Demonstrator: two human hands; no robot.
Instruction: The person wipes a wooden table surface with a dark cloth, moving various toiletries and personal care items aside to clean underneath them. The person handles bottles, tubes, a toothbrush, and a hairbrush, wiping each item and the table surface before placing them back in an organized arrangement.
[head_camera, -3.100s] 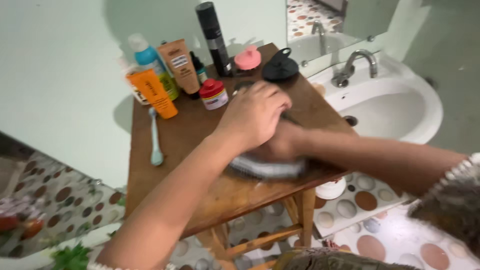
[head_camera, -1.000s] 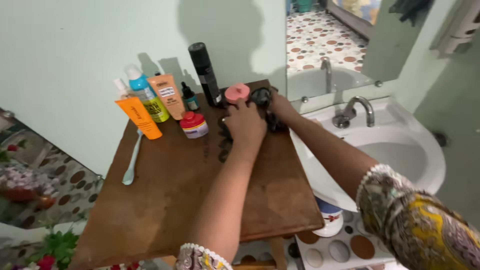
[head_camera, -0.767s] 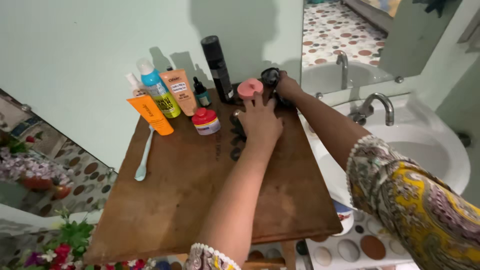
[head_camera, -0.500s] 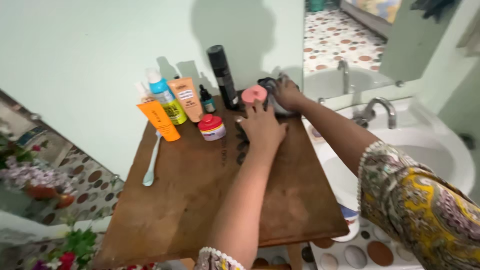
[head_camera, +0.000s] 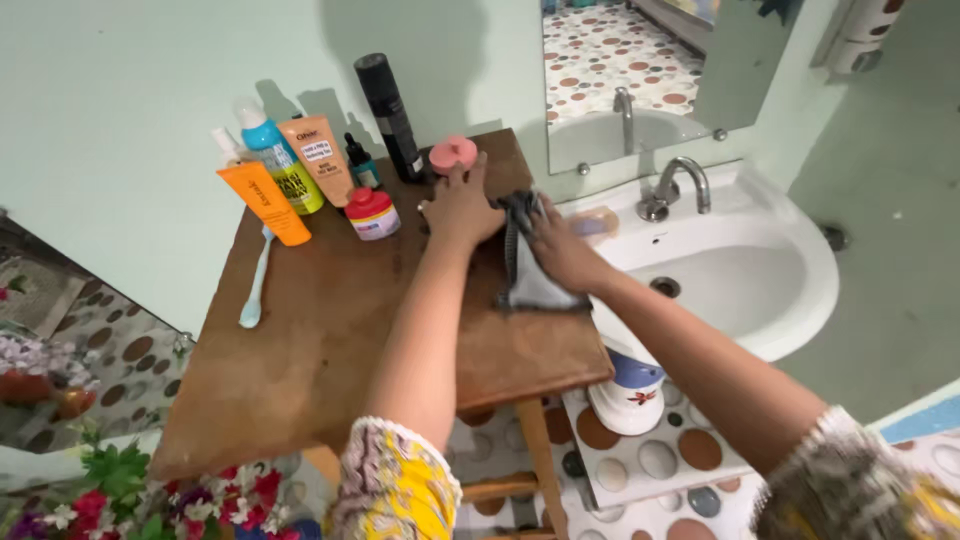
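Note:
My left hand (head_camera: 460, 205) lies flat, fingers apart, on the wooden table (head_camera: 330, 330). Its fingertips touch a pink round scalp brush (head_camera: 452, 153), and something dark shows under the palm, though I cannot tell what it is. My right hand (head_camera: 560, 250) grips a grey cloth (head_camera: 530, 285) and presses it on the table's right side, close to the edge by the sink. The two hands are side by side, almost touching.
Along the back stand a black spray can (head_camera: 388, 100), a dropper bottle (head_camera: 360, 165), a beige tube (head_camera: 318, 155), a blue-capped bottle (head_camera: 275, 160), an orange tube (head_camera: 262, 200) and a red-lidded jar (head_camera: 372, 213). A pale toothbrush (head_camera: 255, 285) lies left. A white sink (head_camera: 740, 270) with tap (head_camera: 675, 185) is on the right.
My right hand came back from the table's far corner toward me, now holding the grey cloth on the table's right edge. My left hand stayed by the pink brush. The view shifted.

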